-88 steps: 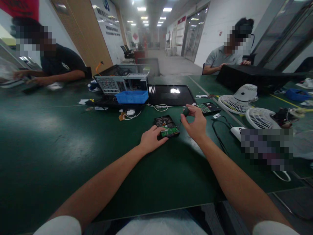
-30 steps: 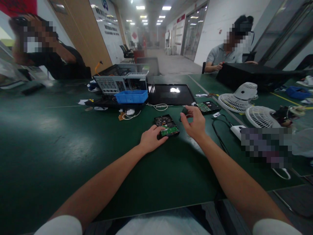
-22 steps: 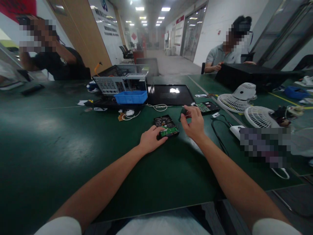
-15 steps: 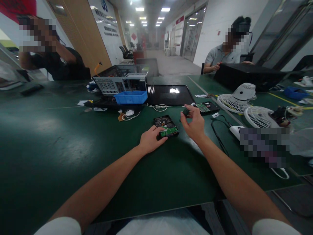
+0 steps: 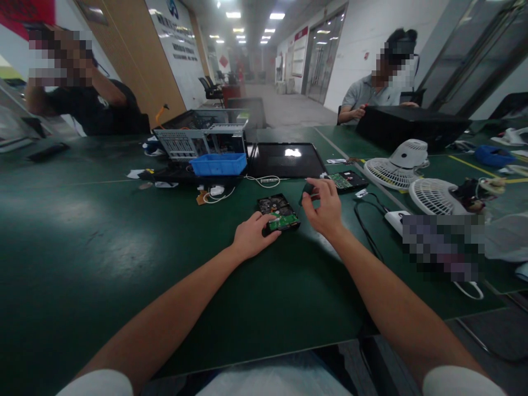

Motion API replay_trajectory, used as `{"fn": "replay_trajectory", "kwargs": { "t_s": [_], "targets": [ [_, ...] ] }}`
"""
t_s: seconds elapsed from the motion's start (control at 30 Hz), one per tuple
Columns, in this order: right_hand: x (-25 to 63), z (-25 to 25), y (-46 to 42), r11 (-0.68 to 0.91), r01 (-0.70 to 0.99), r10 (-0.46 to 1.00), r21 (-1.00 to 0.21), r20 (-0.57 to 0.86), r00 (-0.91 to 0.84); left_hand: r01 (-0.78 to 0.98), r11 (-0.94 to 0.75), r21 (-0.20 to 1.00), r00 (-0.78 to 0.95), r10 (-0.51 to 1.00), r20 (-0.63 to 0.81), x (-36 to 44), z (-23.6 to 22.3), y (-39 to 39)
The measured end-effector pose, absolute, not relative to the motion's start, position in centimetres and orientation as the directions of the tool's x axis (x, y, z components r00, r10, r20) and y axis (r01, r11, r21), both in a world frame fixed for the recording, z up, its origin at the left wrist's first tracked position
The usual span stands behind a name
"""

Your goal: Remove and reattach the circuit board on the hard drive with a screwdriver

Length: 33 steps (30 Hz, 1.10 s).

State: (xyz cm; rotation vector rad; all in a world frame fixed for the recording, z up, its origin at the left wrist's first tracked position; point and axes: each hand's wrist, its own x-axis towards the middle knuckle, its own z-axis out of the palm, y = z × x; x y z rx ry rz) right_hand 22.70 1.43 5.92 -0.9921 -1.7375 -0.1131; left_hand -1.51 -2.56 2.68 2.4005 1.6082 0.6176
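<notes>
A hard drive (image 5: 280, 206) lies on the green table with its circuit board facing up. My left hand (image 5: 253, 235) grips its near left corner, thumb along the front edge and fingers over the top. Just right of the drive, my right hand (image 5: 324, 208) pinches a small screwdriver (image 5: 307, 190) by its short dark handle. Its thin shaft slants down toward the drive's right edge; whether the tip touches anything cannot be made out. Behind my right hand lies a second hard drive (image 5: 348, 180), also showing a green board.
Beyond the drive stand an open computer case (image 5: 202, 140), a blue tray (image 5: 218, 164) and a flat black panel (image 5: 284, 160). White fan parts (image 5: 435, 197), a power strip (image 5: 396, 223) and black cables (image 5: 368, 236) lie at right. Two people sit across the table.
My right hand and the screwdriver have shifted slightly, and the handle looks more exposed and tilted differently. My left hand stays on the hard drive. The whole view has moved a little left.
</notes>
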Motion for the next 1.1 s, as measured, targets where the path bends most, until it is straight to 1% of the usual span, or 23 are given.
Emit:
{"fn": "replay_trajectory", "kwargs": {
  "t_s": [0.27,0.43,0.6,0.77,0.97,1.1],
  "targets": [
    [22.71,5.57,1.57,0.652,0.629,0.597,-0.423,0.798,-0.083,0.842,-0.388,0.374,0.315,0.918,0.242,-1.47,2.45,-2.55],
    [22.60,5.74,1.47,0.650,0.649,0.566,-0.395,0.822,-0.065,0.837,-0.400,0.372,0.320,0.911,0.259,-1.58,2.17,-2.45],
    [22.63,5.85,1.43,0.621,0.680,0.564,-0.389,0.825,-0.044,0.832,-0.406,0.379,0.323,0.909,0.264,-1.59,2.18,-2.45],
    [22.69,5.74,1.54,0.660,0.649,0.555,-0.378,0.827,-0.083,0.839,-0.388,0.381,0.317,0.919,0.235,-1.54,2.50,-2.54],
    [22.69,5.35,1.92,0.637,0.664,0.556,-0.391,0.830,-0.043,0.828,-0.416,0.376,0.331,0.904,0.271,-1.59,2.40,-2.58],
    [22.72,5.52,1.85,0.634,0.677,0.541,-0.374,0.840,-0.043,0.831,-0.405,0.380,0.319,0.908,0.270,-1.58,2.26,-2.51]
  ]
}}
